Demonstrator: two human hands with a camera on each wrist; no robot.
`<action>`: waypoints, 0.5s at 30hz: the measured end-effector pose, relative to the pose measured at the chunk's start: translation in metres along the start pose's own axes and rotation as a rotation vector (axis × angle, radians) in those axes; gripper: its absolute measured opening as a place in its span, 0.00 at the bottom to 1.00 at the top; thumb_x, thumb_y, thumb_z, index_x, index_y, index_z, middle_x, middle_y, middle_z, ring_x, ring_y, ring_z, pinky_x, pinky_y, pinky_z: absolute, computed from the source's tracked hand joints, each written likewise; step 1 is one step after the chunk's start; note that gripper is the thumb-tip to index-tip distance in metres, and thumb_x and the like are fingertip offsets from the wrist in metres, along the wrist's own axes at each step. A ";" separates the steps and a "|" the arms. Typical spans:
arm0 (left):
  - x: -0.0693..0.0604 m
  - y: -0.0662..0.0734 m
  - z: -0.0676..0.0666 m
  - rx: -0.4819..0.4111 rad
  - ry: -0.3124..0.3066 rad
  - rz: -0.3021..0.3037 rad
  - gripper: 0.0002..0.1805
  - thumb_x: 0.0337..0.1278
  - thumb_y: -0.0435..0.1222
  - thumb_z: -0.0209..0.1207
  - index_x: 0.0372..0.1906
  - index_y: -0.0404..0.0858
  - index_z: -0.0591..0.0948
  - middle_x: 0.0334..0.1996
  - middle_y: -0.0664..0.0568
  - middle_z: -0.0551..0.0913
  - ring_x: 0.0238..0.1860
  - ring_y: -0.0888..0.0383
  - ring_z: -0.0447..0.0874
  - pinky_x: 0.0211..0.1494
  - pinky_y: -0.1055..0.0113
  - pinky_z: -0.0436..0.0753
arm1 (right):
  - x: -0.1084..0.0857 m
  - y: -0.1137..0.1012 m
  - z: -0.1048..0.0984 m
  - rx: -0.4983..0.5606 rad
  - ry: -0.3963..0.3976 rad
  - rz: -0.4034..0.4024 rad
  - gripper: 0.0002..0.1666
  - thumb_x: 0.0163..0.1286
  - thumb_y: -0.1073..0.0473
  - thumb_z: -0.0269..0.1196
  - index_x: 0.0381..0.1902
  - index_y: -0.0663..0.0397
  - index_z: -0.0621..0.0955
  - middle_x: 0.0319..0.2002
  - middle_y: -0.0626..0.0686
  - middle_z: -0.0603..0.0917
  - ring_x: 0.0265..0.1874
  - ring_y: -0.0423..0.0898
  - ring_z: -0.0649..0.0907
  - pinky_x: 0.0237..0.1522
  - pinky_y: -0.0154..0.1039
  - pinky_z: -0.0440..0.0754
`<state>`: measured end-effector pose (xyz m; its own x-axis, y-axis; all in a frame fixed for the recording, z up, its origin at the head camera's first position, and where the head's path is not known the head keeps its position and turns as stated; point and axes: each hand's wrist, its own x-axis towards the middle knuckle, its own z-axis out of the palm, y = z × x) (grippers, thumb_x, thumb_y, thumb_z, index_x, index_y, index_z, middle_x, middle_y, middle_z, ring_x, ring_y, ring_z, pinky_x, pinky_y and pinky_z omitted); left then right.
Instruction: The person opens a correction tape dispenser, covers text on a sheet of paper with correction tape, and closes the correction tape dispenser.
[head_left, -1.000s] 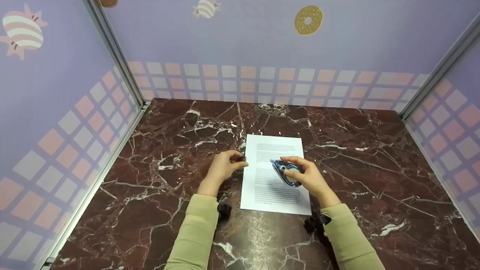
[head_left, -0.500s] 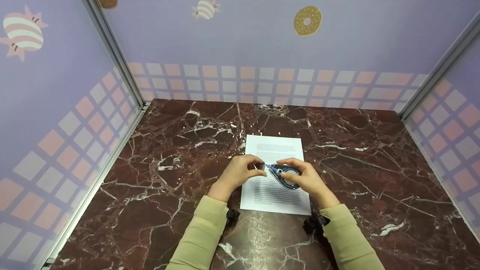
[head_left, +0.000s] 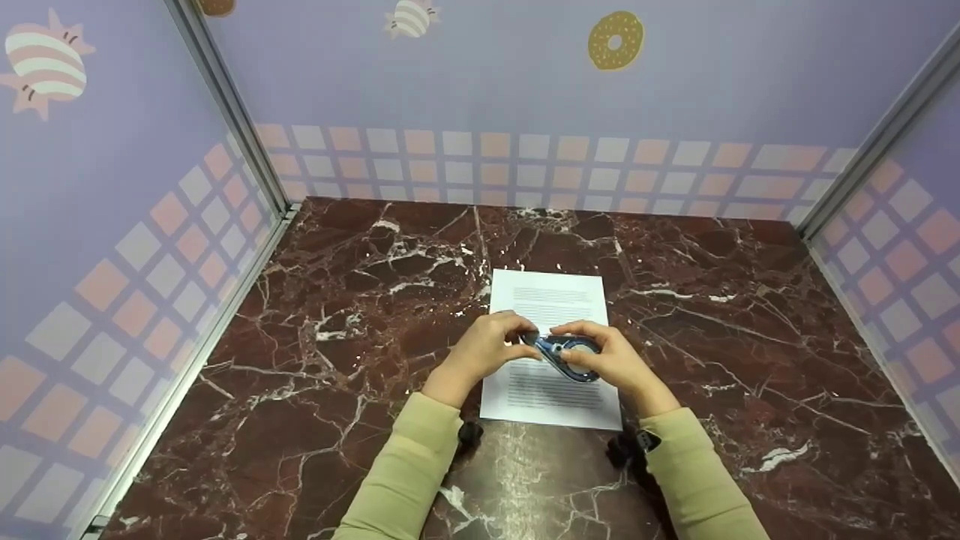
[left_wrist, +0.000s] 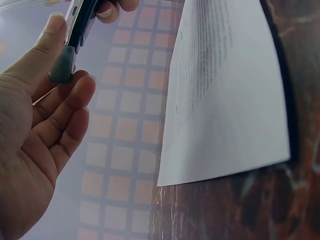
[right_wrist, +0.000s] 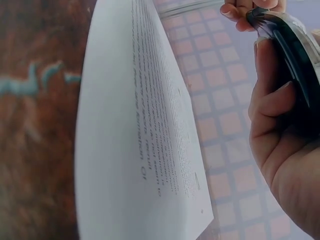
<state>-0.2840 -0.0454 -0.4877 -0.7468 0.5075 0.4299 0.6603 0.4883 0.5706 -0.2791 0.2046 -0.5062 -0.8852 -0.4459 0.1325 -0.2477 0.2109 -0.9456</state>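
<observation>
A blue correction tape dispenser [head_left: 553, 349] is held above a printed sheet of paper [head_left: 547, 405], its narrow end toward the left. My right hand [head_left: 621, 364] grips its rounded body between thumb and fingers. At the narrow end sits a dark cap [left_wrist: 61, 65], which my left hand [head_left: 484, 349] pinches between thumb and forefinger. Seen from the left wrist, the cap covers the tip in line with the body; whether it is fully seated I cannot tell. In the right wrist view the palm and curled fingers [right_wrist: 270, 100] wrap the dispenser's underside.
The sheet lies flat on a dark red marbled table [head_left: 337, 450]. Purple panels with a checkered border [head_left: 495, 157] stand at the back and both sides. Both wrists carry small black cameras.
My left hand has moved right from the paper's left edge, bringing the dark cap onto the dispenser's tip. My right hand has stayed nearly in place, with the dispenser turned slightly.
</observation>
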 end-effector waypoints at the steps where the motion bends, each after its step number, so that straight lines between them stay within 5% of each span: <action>1: 0.000 0.000 0.000 -0.002 -0.003 0.004 0.22 0.46 0.43 0.75 0.45 0.34 0.88 0.38 0.46 0.90 0.35 0.54 0.86 0.40 0.67 0.86 | 0.000 0.000 0.000 -0.001 0.001 0.001 0.22 0.69 0.64 0.68 0.59 0.67 0.82 0.56 0.71 0.83 0.41 0.36 0.86 0.42 0.29 0.86; 15: 0.001 0.000 -0.001 -0.070 -0.063 -0.025 0.19 0.54 0.36 0.72 0.51 0.33 0.89 0.38 0.40 0.90 0.34 0.53 0.85 0.41 0.57 0.88 | -0.001 -0.001 -0.004 0.001 -0.006 0.015 0.22 0.68 0.64 0.68 0.59 0.67 0.83 0.58 0.71 0.83 0.40 0.36 0.85 0.42 0.28 0.85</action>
<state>-0.2846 -0.0456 -0.4867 -0.7553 0.5401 0.3712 0.6324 0.4519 0.6292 -0.2791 0.2083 -0.5045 -0.8865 -0.4477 0.1168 -0.2344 0.2169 -0.9476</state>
